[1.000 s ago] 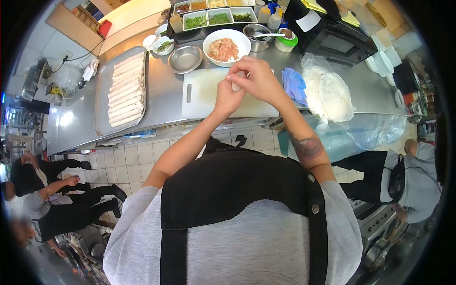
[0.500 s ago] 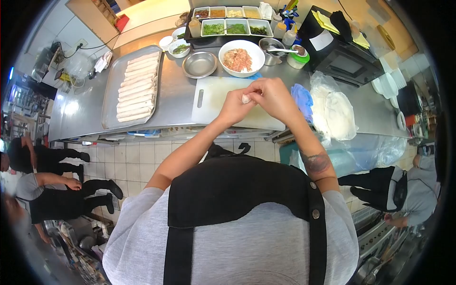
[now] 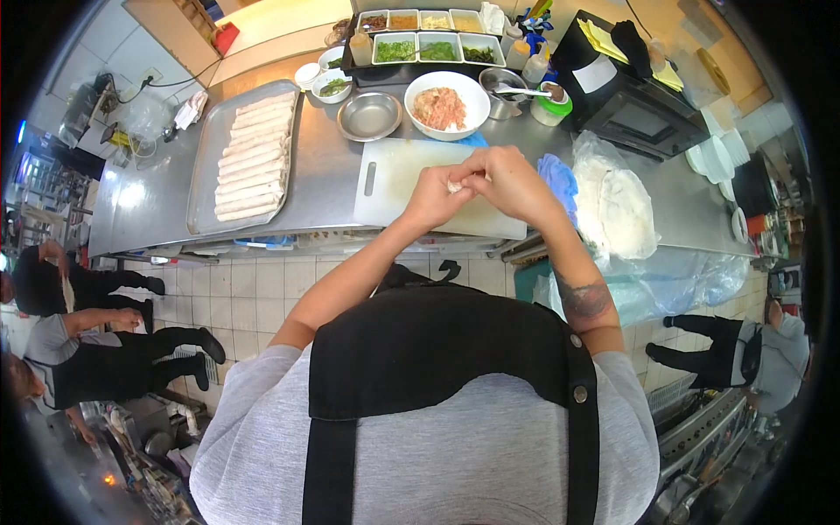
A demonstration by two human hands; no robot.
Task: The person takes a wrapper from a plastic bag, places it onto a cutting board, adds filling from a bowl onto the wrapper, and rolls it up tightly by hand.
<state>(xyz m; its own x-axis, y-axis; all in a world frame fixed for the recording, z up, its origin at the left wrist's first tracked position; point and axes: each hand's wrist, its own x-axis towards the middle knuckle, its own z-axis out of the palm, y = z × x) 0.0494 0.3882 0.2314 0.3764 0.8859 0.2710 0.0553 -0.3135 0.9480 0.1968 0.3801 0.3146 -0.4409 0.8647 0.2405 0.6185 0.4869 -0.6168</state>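
No letters, numbers or brands can be read, white paper [image 3: 595, 75] on black oven [image 3: 652, 121], any writing too small

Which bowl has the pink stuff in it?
The big white bowl beyond the white cutting board. The metal bowl to its left shows bare metal inside, and a small white bowl farther left holds something green.

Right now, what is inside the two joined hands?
A small whitish piece shows between the left hand and right hand; fingers cover the rest, hiding its full shape.
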